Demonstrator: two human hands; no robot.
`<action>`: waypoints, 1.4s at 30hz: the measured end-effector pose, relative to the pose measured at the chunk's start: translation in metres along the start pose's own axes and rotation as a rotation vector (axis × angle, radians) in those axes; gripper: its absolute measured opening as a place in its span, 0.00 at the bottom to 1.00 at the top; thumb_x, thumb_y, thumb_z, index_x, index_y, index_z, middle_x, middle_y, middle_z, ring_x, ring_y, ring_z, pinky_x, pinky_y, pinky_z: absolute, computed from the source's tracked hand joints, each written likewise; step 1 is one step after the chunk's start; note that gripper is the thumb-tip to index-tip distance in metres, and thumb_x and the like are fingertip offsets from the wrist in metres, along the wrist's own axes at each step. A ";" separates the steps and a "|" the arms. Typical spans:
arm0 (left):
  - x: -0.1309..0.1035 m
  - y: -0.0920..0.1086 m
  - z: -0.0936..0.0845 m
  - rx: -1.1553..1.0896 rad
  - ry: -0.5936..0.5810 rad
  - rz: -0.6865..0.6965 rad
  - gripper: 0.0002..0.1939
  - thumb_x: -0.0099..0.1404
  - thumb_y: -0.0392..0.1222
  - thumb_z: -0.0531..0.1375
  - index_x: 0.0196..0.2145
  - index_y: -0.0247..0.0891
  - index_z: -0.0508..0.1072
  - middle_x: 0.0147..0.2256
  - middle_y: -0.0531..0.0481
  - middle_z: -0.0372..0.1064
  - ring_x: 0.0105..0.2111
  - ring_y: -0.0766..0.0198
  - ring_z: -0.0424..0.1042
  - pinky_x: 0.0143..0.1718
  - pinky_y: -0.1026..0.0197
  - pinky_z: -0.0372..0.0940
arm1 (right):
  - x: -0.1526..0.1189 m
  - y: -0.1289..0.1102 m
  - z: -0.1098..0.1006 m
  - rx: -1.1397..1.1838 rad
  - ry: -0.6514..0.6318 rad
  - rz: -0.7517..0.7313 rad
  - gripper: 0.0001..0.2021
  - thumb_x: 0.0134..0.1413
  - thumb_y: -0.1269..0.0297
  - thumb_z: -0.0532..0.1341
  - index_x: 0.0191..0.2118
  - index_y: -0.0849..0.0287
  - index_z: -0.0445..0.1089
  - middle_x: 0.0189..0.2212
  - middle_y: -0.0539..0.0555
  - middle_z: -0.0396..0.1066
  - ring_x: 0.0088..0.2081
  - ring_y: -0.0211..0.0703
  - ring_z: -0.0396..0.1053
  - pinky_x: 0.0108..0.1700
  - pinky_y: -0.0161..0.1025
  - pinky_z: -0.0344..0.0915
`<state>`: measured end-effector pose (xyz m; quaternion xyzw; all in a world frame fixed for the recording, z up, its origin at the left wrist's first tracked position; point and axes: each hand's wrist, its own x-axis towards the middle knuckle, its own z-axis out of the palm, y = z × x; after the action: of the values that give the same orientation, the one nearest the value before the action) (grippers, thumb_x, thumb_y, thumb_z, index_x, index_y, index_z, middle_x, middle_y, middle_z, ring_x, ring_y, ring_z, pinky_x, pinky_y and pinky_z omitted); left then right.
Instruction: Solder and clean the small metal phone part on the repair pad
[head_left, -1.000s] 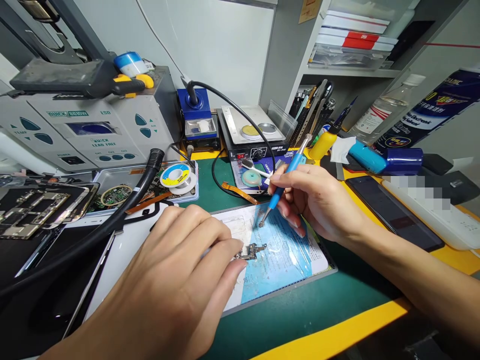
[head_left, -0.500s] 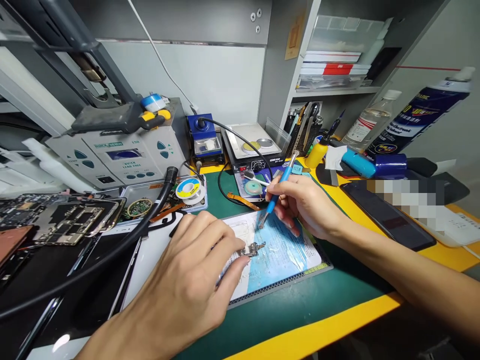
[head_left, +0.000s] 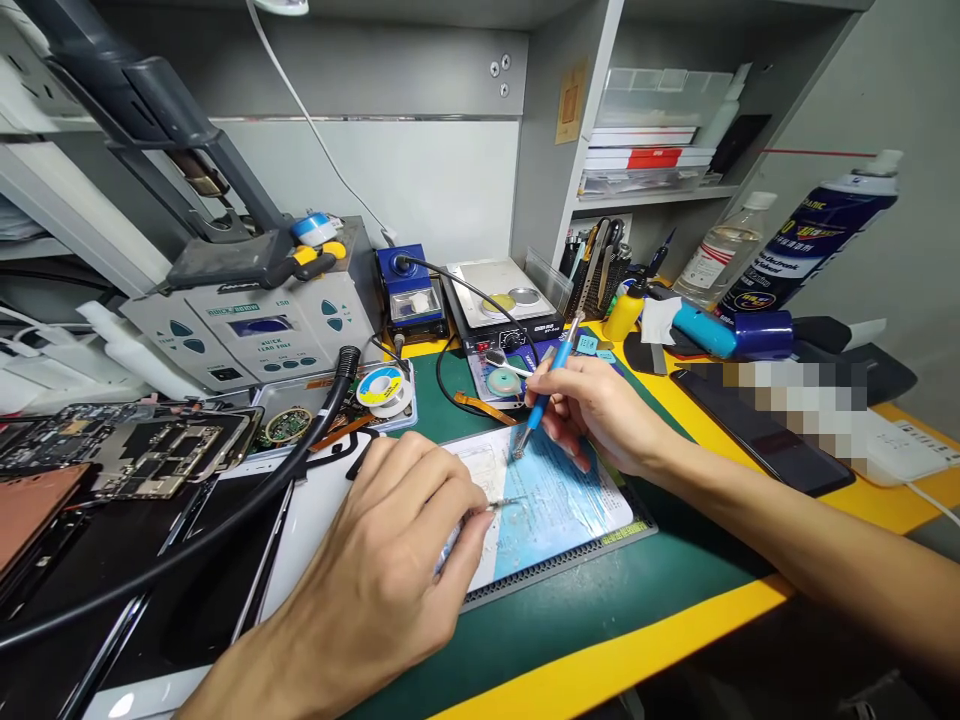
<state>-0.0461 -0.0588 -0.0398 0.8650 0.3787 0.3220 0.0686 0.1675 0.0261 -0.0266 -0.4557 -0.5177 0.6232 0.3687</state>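
My left hand (head_left: 397, 550) is closed over the work pad, with thumb and forefinger pinching a small circuit board (head_left: 511, 502). The board appears nearly edge-on, and the fingers cover part of it. Something whitish and shiny shows under the fingers, too hidden to name. My right hand (head_left: 600, 405) grips a blue pen-shaped tool with metal ends (head_left: 553, 380), like a pen. Its lower tip points down above the blue and white sheet (head_left: 574, 500), up and slightly right of the board, apart from it.
A hot-air station (head_left: 259, 335) stands at the left, its black hose (head_left: 247, 500) crossing over phone parts. Behind are a solder spool (head_left: 381, 390), a soldering station (head_left: 409, 290) and a small heating plate (head_left: 502, 300). A phone (head_left: 757, 430), spray can (head_left: 810, 240) and bottle (head_left: 724, 255) are at right.
The small circuit board has turned from showing its face to nearly edge-on in my left fingers. The tool remains in my right hand, its tip slightly shifted. The camera view has shifted a little.
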 end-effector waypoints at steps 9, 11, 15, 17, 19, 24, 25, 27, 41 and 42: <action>-0.003 -0.001 -0.007 0.037 -0.019 0.016 0.07 0.63 0.32 0.62 0.40 0.36 0.74 0.37 0.46 0.68 0.39 0.56 0.62 0.41 0.49 0.56 | 0.003 0.003 -0.002 -0.002 0.002 -0.002 0.08 0.52 0.62 0.61 0.26 0.59 0.69 0.12 0.47 0.65 0.09 0.36 0.56 0.06 0.31 0.54; -0.004 -0.002 -0.008 0.043 -0.013 0.017 0.08 0.64 0.32 0.62 0.42 0.36 0.75 0.37 0.45 0.68 0.39 0.56 0.62 0.41 0.49 0.56 | 0.003 0.003 -0.002 -0.003 0.001 0.002 0.08 0.52 0.62 0.61 0.26 0.59 0.69 0.12 0.48 0.66 0.09 0.36 0.56 0.06 0.31 0.54; -0.005 -0.001 -0.005 0.063 -0.025 0.021 0.08 0.64 0.32 0.61 0.41 0.35 0.76 0.37 0.45 0.68 0.39 0.55 0.62 0.40 0.48 0.56 | 0.002 0.002 -0.003 -0.002 0.000 0.008 0.08 0.52 0.62 0.61 0.27 0.59 0.69 0.12 0.48 0.66 0.10 0.36 0.57 0.07 0.31 0.55; -0.004 0.000 -0.004 0.064 -0.028 0.027 0.07 0.65 0.32 0.61 0.41 0.35 0.76 0.36 0.45 0.68 0.38 0.55 0.63 0.40 0.48 0.56 | 0.001 0.002 -0.002 -0.003 0.000 0.008 0.07 0.52 0.63 0.61 0.27 0.59 0.69 0.12 0.47 0.66 0.10 0.36 0.57 0.07 0.31 0.55; -0.004 0.000 -0.003 0.052 -0.026 0.025 0.07 0.65 0.31 0.61 0.41 0.36 0.77 0.35 0.45 0.69 0.38 0.55 0.63 0.39 0.49 0.56 | 0.001 0.001 -0.002 -0.009 0.000 0.006 0.07 0.52 0.63 0.61 0.27 0.59 0.69 0.12 0.47 0.65 0.10 0.36 0.57 0.07 0.30 0.55; -0.005 0.001 -0.001 0.031 -0.015 -0.020 0.06 0.65 0.30 0.61 0.38 0.37 0.75 0.35 0.47 0.68 0.37 0.56 0.62 0.39 0.50 0.55 | 0.001 0.000 0.000 -0.025 0.006 0.013 0.08 0.52 0.62 0.62 0.26 0.60 0.69 0.12 0.47 0.65 0.10 0.36 0.57 0.07 0.30 0.54; -0.005 0.001 -0.001 0.026 -0.009 -0.027 0.06 0.65 0.30 0.61 0.38 0.38 0.75 0.35 0.48 0.69 0.37 0.56 0.62 0.39 0.50 0.55 | 0.001 0.000 0.000 -0.024 0.007 0.014 0.08 0.52 0.62 0.62 0.26 0.60 0.69 0.12 0.47 0.65 0.10 0.36 0.57 0.07 0.30 0.54; -0.005 0.002 0.000 0.019 0.003 -0.037 0.06 0.65 0.30 0.61 0.38 0.39 0.75 0.35 0.49 0.69 0.37 0.57 0.62 0.39 0.50 0.55 | 0.001 0.001 0.000 -0.021 0.007 0.015 0.08 0.52 0.62 0.62 0.26 0.60 0.69 0.12 0.47 0.66 0.09 0.36 0.57 0.07 0.30 0.54; -0.006 -0.003 0.001 0.012 0.035 -0.056 0.05 0.65 0.31 0.61 0.36 0.38 0.74 0.34 0.49 0.69 0.38 0.58 0.62 0.40 0.51 0.55 | -0.001 -0.006 -0.006 -0.022 -0.136 0.016 0.08 0.48 0.66 0.62 0.28 0.65 0.74 0.16 0.52 0.72 0.12 0.36 0.64 0.11 0.30 0.59; -0.006 -0.003 0.001 0.012 0.038 -0.055 0.05 0.65 0.31 0.61 0.36 0.38 0.74 0.34 0.49 0.68 0.37 0.58 0.62 0.41 0.51 0.55 | -0.001 -0.007 -0.007 -0.032 -0.147 0.002 0.07 0.47 0.66 0.62 0.27 0.65 0.74 0.16 0.52 0.72 0.12 0.36 0.64 0.11 0.30 0.59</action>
<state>-0.0499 -0.0610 -0.0449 0.8484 0.4055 0.3342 0.0647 0.1748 0.0283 -0.0199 -0.4151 -0.5528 0.6470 0.3218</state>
